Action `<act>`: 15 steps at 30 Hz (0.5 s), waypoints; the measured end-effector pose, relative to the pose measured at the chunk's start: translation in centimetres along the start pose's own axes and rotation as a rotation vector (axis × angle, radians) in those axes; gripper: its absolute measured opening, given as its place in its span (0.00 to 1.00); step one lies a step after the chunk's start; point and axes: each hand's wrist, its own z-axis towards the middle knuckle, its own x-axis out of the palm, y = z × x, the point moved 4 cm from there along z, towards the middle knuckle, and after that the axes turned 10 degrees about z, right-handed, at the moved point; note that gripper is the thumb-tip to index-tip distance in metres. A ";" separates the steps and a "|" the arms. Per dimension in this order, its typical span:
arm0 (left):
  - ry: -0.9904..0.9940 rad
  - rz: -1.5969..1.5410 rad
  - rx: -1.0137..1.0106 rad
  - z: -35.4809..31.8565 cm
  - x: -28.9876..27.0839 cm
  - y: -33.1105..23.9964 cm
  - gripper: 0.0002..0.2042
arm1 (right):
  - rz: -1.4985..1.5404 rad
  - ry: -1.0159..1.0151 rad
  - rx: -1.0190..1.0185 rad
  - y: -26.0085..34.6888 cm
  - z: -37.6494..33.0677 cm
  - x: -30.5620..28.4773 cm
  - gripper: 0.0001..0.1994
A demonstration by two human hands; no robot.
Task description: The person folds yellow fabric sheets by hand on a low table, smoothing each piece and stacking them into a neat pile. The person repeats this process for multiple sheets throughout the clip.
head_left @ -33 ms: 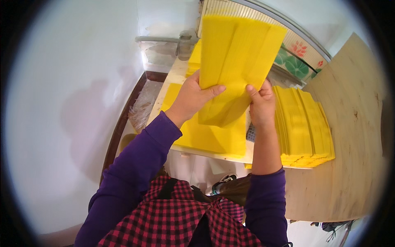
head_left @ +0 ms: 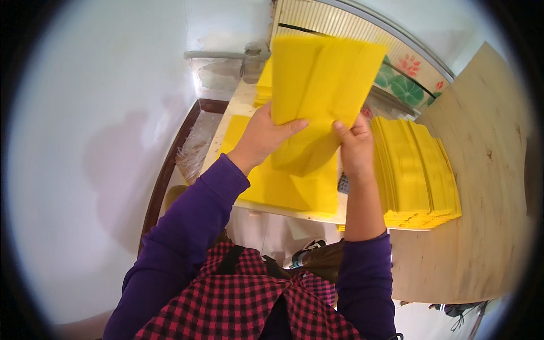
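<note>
Raised above the table is a bundle of yellow paper (head_left: 326, 85), creased lengthwise, its top edge spread into fine layers. My left hand (head_left: 265, 136) grips its left side, thumb across the front and fingers hidden behind. On the opposite edge, my right hand (head_left: 357, 146) pinches it with the thumb in front; most of its fingertips are out of sight. Beneath it, flat yellow sheets (head_left: 283, 192) lie on the pale wooden table (head_left: 240, 102). A tall stack of folded yellow paper (head_left: 416, 175) stands to the right of my right forearm.
More yellow paper (head_left: 264, 85) sits at the table's back left, near a glass jar (head_left: 251, 63). Clear plastic wrapping (head_left: 198, 141) lies by the left wall. A wooden board (head_left: 476, 192) rises on the right, and a ribbed panel with painted flowers (head_left: 405, 85) spans the back.
The top of the held paper bundle has come down slightly and shifted a little left. My right hand has moved slightly left with it; both hands keep their hold.
</note>
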 end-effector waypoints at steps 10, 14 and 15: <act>0.038 0.085 0.045 -0.3 0.9 1.7 0.17 | -0.282 0.009 0.157 -2.4 -2.6 -3.0 0.12; 0.093 -0.285 0.009 0.8 1.2 -0.7 0.18 | -0.265 0.049 0.155 2.5 -2.3 -1.6 0.11; 0.093 -0.347 -0.020 0.7 1.8 -1.1 0.18 | -0.289 0.036 0.140 3.8 -2.5 -1.5 0.10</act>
